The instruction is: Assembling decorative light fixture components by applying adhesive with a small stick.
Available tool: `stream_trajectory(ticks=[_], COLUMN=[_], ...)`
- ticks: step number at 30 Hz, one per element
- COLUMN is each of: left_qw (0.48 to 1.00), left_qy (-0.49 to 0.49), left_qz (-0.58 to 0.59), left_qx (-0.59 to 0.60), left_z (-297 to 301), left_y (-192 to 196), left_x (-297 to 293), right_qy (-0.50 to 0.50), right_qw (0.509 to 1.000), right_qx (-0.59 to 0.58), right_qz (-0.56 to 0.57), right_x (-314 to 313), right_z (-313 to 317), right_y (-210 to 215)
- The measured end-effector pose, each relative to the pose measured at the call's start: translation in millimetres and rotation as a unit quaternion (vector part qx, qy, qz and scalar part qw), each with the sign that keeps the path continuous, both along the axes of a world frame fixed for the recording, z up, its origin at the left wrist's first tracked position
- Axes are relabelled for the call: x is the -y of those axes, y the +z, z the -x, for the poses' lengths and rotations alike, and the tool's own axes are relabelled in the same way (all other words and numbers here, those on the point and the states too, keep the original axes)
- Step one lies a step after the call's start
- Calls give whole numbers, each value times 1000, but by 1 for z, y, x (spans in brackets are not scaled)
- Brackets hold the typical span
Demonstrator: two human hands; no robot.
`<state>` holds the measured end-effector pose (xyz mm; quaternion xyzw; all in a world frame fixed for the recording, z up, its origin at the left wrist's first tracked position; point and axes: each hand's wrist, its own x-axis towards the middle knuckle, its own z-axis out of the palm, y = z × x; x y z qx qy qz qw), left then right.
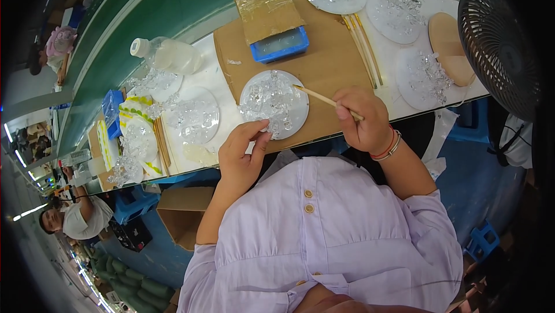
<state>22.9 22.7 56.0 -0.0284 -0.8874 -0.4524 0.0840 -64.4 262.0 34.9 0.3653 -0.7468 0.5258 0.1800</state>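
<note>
Hands at a round plate of clear pieces
Left hand (241, 150) fingers pinch a clear piece (272, 126) at the plate (300, 102); right hand (363, 120) fingers clamp a wooden stick (315, 96).

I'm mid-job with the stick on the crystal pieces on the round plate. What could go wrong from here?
1. The round plate lies close to the table's near edge; a push from the left hand might slide it off.
2. The wooden stick in the right hand could knock the clear crystal pieces loose, since they look stacked.
3. The fan stands right beside the right arm; a wide elbow move may bump it.
</note>
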Motion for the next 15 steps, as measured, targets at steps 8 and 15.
stream_trajectory(ticks=[8,15], left_qw=[1000,1000], left_qy=[2,7], left_qz=[-3,-7], left_qx=[0,4], left_z=[-1,-1], left_y=[-1,-1], left_x=[1,0], right_qy=[-5,2], right_qw=[1000,1000], right_qx=[14,18], right_qz=[-7,5], right_x=[-7,-5], right_z=[-7,-5], right_y=[3,4])
